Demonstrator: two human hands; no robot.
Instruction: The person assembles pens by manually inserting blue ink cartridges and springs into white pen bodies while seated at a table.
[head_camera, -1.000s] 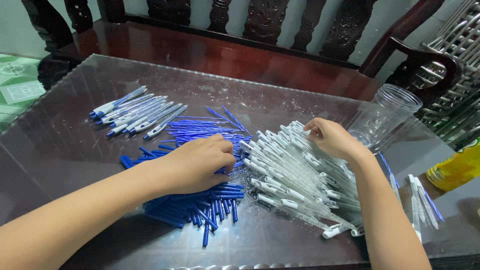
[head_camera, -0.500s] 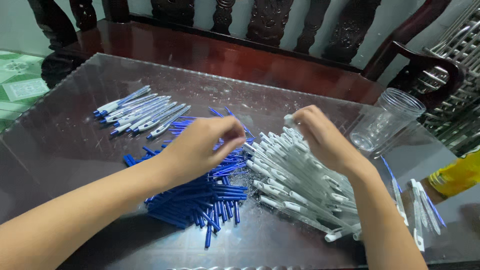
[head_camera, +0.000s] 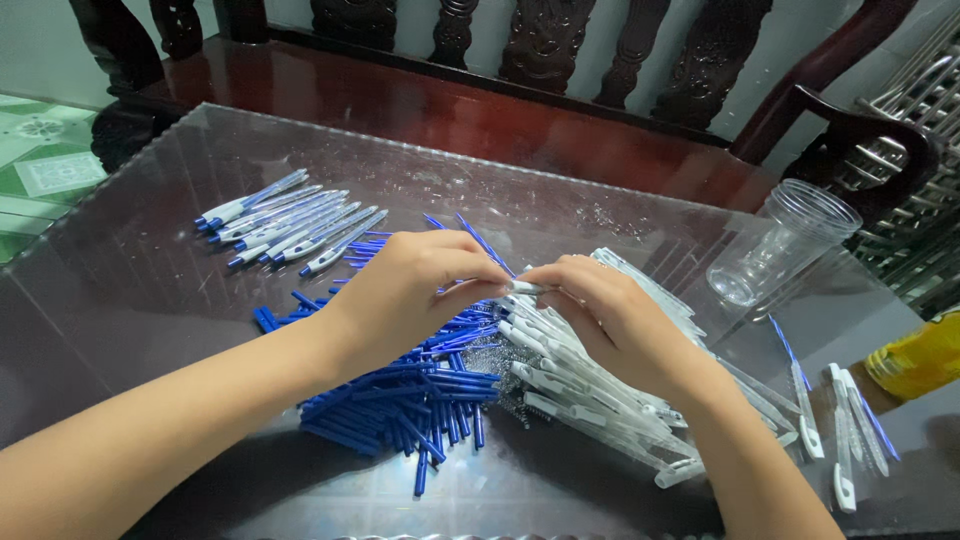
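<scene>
Nearest the camera, two bare forearms reach in from the bottom edge over a glass table (head_camera: 130, 290). Under the left forearm lies a heap of blue refills (head_camera: 420, 395), some strays pointing toward the near edge. Beside it on the right, touching it, is a pile of white barrels (head_camera: 590, 395), running under the right wrist; small metal springs (head_camera: 490, 358) show between the two heaps. At the near right, well apart from the piles, lie a few loose pen parts (head_camera: 845, 440), white with blue. Above the heaps the hands meet. The left hand (head_camera: 410, 295) is closed to a pinch, thumb and forefinger tips pressed on the end of a white barrel (head_camera: 525, 288). The right hand (head_camera: 610, 315) is curled with its fingers folded around the same barrel from the other side, so the piece is held between both hands just over the white pile; most of it is hidden by the fingers. A thin blue refill (head_camera: 485, 245) shows just behind the left fingers; whether it is held I cannot tell. Farther off on the left a row of finished pens (head_camera: 285, 225) lies side by side. Farther right a clear plastic cup (head_camera: 785, 245) lies tilted on the glass. Behind the table stands a dark wooden bench (head_camera: 450, 110), and a yellow object (head_camera: 920, 355) sits at the right edge.
</scene>
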